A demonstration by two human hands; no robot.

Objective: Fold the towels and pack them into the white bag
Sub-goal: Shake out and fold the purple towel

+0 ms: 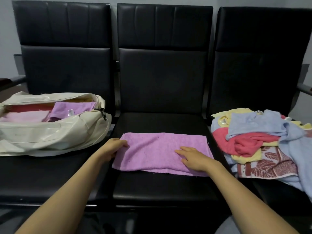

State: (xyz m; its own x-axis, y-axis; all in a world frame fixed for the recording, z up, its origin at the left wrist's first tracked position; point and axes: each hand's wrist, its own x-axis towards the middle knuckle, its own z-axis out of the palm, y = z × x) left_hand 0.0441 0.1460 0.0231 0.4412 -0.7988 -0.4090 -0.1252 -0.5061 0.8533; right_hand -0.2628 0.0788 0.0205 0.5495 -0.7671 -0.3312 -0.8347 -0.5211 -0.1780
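Observation:
A purple towel (155, 149), folded in half, lies flat on the middle black seat (162, 188). My left hand (113, 147) grips its left edge, fingers curled over the cloth. My right hand (194, 157) rests flat on the towel's right half, fingers apart. The white bag (50, 134) lies unzipped on the left seat, with folded purple, pink and red towels inside. A loose pile of unfolded towels (256, 141), blue, yellow, red and a leaf-patterned one, covers the right seat.
Three joined black padded chairs with tall backs (163, 65) stand against a grey wall. Metal armrests (303, 90) stick out at both ends of the row. The front of the middle seat is bare.

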